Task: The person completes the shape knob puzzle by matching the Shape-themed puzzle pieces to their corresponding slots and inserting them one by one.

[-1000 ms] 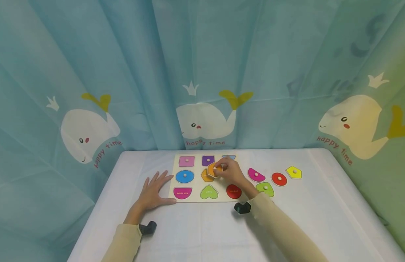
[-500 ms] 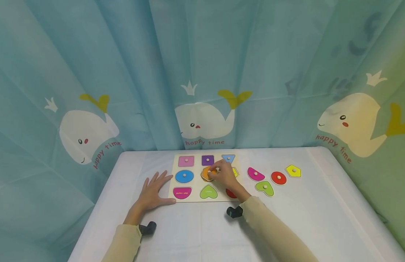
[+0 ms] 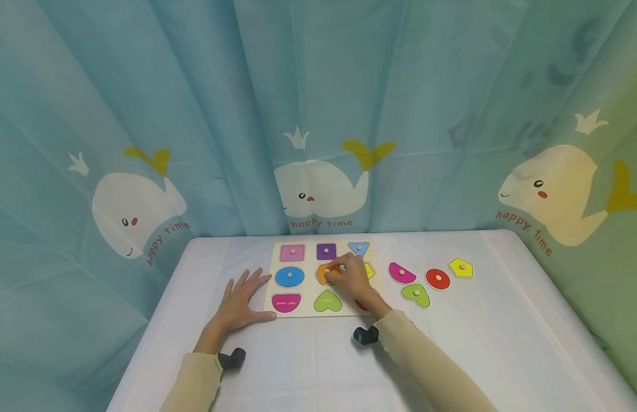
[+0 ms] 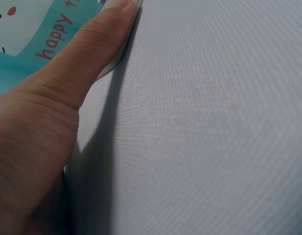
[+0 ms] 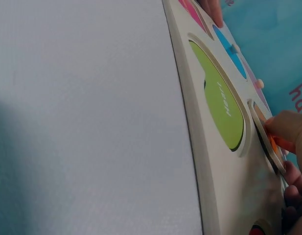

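My right hand [image 3: 351,276] pinches an orange hexagon puzzle piece [image 3: 321,276] by its knob, over the middle recess of a white puzzle board [image 3: 309,289]. In the right wrist view the orange piece [image 5: 262,132] shows a slight tilt, with one edge above the board's surface. Whether it lies fully in the recess cannot be told. With fingers spread, my left hand [image 3: 238,303] rests by the board's left side. Its thumb [image 4: 92,44] touches the board's near left corner in the left wrist view.
Knobbed pieces fill a pink rectangle [image 3: 287,253], purple square [image 3: 322,248] and blue oval [image 3: 283,277]. Right of the board lie a magenta half round [image 3: 398,269], green heart [image 3: 423,299], red circle [image 3: 434,281] and yellow pentagon [image 3: 467,272]. A curtain [image 3: 236,114] hangs behind the table.
My right hand has carried the orange hexagon left and slightly down, from beside the middle recess onto it, uncovering the blue triangular piece. My left hand has stayed in place.
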Available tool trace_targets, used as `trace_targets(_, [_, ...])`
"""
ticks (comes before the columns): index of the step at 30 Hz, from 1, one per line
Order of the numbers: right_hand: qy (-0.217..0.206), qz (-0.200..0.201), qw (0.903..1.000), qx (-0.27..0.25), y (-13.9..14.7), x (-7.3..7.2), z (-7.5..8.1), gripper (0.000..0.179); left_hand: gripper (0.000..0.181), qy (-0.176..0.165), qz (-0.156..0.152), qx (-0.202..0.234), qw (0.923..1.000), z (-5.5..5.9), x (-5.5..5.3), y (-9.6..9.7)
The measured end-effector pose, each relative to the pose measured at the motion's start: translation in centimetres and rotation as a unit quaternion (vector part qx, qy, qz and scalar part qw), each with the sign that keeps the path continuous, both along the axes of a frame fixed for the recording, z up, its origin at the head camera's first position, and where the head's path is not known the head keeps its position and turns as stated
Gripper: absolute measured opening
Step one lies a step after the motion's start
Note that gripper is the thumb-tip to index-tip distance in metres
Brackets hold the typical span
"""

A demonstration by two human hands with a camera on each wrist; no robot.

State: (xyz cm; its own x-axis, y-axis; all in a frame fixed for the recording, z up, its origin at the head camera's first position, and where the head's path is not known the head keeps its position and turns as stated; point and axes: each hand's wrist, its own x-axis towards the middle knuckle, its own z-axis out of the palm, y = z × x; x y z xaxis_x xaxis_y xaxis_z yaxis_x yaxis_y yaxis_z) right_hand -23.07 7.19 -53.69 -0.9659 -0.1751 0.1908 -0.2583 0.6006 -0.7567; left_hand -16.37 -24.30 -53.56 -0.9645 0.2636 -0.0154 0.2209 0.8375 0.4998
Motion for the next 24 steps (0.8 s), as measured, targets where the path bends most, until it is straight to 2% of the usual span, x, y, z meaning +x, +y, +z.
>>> trace_targets(8, [-0.003,-0.01,0.9998,0.014,-0.18,0.1,-0.13,0.007,0.099,0.004,-0.001,-0.003,1.0,0.06,0.01,0.03])
trace_targets(14, [0.016,-0.007,0.9995,0.028,-0.19,0.04,-0.19,0.007,0.1,0.0,-0.002,-0.002,1.0,0.2,-0.01,0.08])
trace_targets(24, [0.018,-0.009,0.9994,0.027,-0.22,0.05,-0.25,0.007,0.098,0.011,-0.004,0.001,0.9999,0.0,0.02,0.0])
